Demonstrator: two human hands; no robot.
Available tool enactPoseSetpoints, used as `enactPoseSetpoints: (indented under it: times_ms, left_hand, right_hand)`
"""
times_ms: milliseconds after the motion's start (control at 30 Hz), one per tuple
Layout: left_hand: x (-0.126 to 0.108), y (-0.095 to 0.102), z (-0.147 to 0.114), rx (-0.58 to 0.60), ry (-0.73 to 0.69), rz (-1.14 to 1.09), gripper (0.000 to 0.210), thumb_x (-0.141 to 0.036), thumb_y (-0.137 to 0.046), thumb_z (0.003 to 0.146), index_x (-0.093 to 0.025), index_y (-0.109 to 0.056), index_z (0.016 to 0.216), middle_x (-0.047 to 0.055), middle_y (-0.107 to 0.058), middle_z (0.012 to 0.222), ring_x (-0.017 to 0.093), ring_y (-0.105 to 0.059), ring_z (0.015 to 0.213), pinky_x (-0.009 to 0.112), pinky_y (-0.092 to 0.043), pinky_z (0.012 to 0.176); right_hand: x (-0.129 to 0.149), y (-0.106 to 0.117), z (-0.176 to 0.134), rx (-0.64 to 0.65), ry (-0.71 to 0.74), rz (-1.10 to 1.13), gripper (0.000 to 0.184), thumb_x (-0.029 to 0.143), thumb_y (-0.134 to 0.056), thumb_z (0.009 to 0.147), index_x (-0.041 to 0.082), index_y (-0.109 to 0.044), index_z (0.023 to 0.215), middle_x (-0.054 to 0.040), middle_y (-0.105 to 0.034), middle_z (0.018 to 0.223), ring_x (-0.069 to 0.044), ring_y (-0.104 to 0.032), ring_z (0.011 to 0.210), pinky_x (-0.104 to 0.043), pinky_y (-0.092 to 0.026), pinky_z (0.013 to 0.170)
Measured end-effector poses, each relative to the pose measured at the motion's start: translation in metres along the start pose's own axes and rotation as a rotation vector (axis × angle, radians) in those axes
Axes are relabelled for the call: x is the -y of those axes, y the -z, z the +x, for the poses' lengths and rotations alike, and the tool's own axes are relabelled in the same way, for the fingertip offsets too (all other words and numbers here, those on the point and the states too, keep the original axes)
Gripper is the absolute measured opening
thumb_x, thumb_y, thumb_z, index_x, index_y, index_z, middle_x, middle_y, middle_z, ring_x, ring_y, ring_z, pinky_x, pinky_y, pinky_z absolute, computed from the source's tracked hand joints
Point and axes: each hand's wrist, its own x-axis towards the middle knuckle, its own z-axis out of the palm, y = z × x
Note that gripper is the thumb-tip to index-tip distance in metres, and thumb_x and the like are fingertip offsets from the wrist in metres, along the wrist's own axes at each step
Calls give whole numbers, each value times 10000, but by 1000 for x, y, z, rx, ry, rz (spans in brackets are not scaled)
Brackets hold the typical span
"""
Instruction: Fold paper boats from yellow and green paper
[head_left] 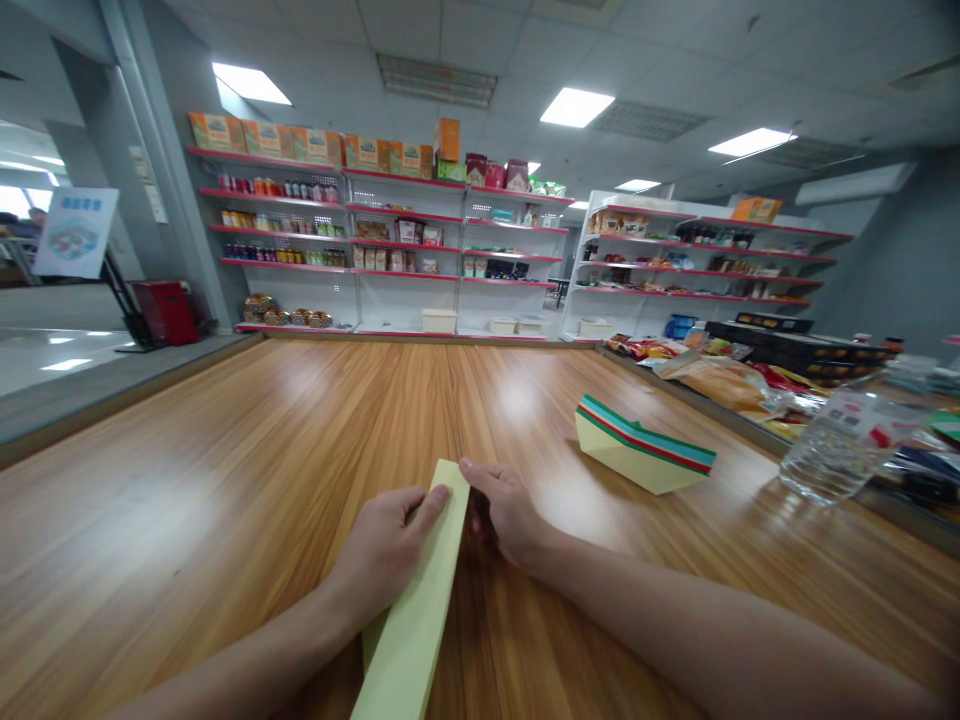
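At six o'clock on the bench [225, 520], the left grip [382, 545] clasps the folded yellow paper [424, 610], the right grip [510, 510] pinches its far edge; uneven pressure could slip the layers, or a stray forearm [660, 600] knock the striped paper boat [634, 450] at four o'clock

We note bare left hand [386, 540] and right hand [514, 515]; forearms [660, 600] likewise uncovered, widening from narrower wrists [551, 550].
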Motion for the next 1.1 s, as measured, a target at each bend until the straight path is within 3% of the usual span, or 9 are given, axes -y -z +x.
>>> enactPoseSetpoints:
  times_ms: [1100]
  left_hand:
    - [1, 0, 1, -18, -19, 31, 497, -528, -418, 830, -140, -619, 594, -4, -515, 529, 130, -427, 489, 237, -272, 471]
  right_hand:
    - [0, -1, -1, 31, 11, -35, 495, 527, -506, 809, 146, -479, 494, 30, -430, 383, -62, -380, 319, -199, -232, 330]
